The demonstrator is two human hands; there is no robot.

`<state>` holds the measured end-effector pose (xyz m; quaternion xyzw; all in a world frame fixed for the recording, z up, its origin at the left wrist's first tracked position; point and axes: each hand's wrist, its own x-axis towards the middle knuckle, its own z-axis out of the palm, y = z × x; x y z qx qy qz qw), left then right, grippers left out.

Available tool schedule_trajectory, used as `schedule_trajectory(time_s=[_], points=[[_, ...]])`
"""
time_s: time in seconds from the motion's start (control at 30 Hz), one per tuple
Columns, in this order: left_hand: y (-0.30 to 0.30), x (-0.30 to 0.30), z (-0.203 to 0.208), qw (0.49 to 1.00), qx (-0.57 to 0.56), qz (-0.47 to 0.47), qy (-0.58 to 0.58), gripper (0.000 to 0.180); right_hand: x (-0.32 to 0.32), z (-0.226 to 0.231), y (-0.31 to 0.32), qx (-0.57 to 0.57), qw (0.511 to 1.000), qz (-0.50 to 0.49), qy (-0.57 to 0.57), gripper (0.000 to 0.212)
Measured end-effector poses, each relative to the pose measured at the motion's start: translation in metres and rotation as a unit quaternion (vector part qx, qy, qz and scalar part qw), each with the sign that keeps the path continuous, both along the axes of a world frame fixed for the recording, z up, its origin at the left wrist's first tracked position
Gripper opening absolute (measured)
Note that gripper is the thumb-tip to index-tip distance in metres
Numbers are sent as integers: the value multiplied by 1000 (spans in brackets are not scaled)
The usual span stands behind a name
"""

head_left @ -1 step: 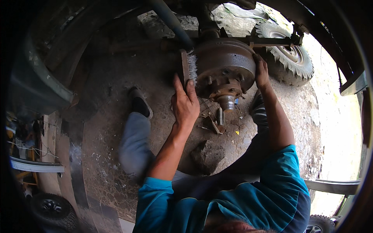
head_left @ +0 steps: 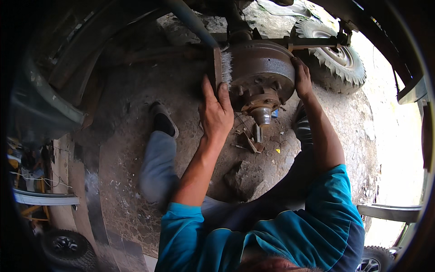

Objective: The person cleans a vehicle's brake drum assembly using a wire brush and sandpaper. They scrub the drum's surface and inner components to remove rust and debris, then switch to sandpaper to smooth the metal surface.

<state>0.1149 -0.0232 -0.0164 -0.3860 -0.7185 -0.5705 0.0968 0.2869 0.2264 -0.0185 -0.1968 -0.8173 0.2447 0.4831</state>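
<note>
At twelve o'clock from the person: rusty brake drum [head_left: 267,63], seated at the end of the axle [head_left: 239,32], hub [head_left: 262,115] pointing to six. Clock below is centred on the drum.

Left hand [head_left: 216,115] between seven and eight, closed round the lower end of a wire brush [head_left: 219,68], thumb on the bristle side. Brush stands near upright at nine, bristles facing the drum; can't tell if they touch.

Right hand [head_left: 302,78] at three, fingers laid against the drum's side. Can't tell if it's actually gripping; grip side is hidden.

Handling, my read: drum is heavy, rigid, hard to hurt; dust or grease could make it slippery. Best hold is palms on the outer wall at three and nine, clear of the bolts round the hub. Brush is light, back stiff, bristles springy and scratchy. Take it by the back, skin off the bristles.

Around: chunky tyre [head_left: 334,70] between two and three, loose metal pieces [head_left: 257,134] at six, big stone [head_left: 244,180] further out at six.
</note>
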Motion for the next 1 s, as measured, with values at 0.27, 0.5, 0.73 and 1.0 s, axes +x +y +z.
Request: schedule_trajectory(time_s=[0.27, 0.5, 0.73, 1.0], points=[[-22, -13, -69, 995, -63, 42, -58, 51, -1, -15, 21, -1, 1000, 3, -11, 30], [11, 19, 11, 999, 34, -36, -10, 49, 4, 1, 9, -133, 991, 29, 0, 37], [-15, 13, -56, 988, -11, 18, -155, 49, 1, 5, 5, -121, 992, 21, 1, 42], [-13, 6, -76, 977, -112, 14, -179, 48, 0, 8, 1, -121, 992, 17, 15, 44]])
